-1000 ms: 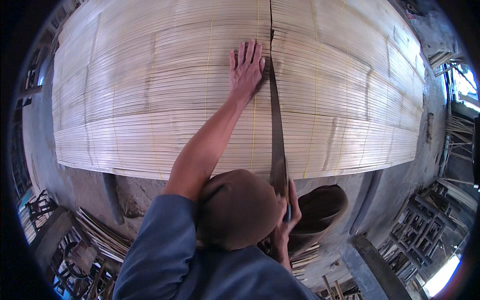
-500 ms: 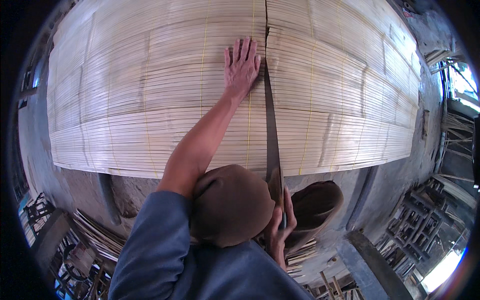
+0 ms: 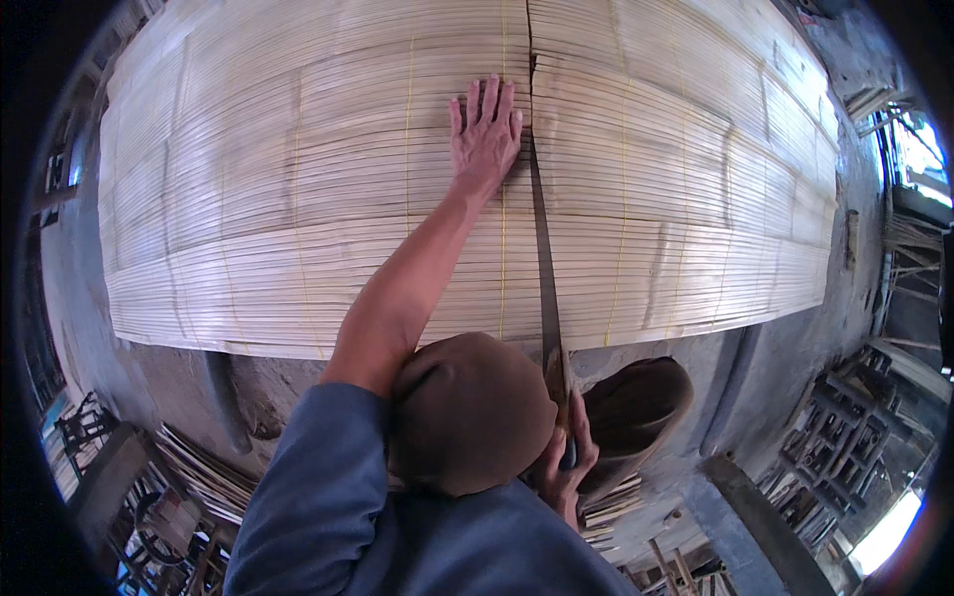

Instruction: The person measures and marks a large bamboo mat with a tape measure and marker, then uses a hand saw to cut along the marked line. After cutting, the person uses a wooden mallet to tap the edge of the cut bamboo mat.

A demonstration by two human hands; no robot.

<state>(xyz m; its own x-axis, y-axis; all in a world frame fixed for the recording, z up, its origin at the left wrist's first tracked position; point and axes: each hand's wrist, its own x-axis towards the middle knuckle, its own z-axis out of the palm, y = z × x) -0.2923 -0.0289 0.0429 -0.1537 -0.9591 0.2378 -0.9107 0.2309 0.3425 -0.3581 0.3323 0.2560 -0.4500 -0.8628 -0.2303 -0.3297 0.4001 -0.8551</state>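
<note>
A wide pale mat of thin slats (image 3: 378, 169), probably bamboo and bound with yellow threads, spreads out in front of me. My left hand (image 3: 486, 139) lies flat on it, fingers spread, just left of a dark cut line that runs away from me. My right hand (image 3: 572, 457) is wrapped round the handle of a hand saw (image 3: 546, 268) low in the view, between my knees. The long tapering blade points away from me, and its tip meets the cut line beside my left hand. Part of the right hand is hidden by my knee.
My bent knees in brown trousers (image 3: 472, 412) rise at the mat's near edge. Bundles of slats (image 3: 204, 472) lie on the floor at lower left. A wooden rack-like frame (image 3: 845, 427) and a concrete block (image 3: 760, 521) stand at the right.
The saw and my right hand have drawn back slightly toward me, so the blade tip sits nearer along the cut. My left hand stays pressed on the mat.
</note>
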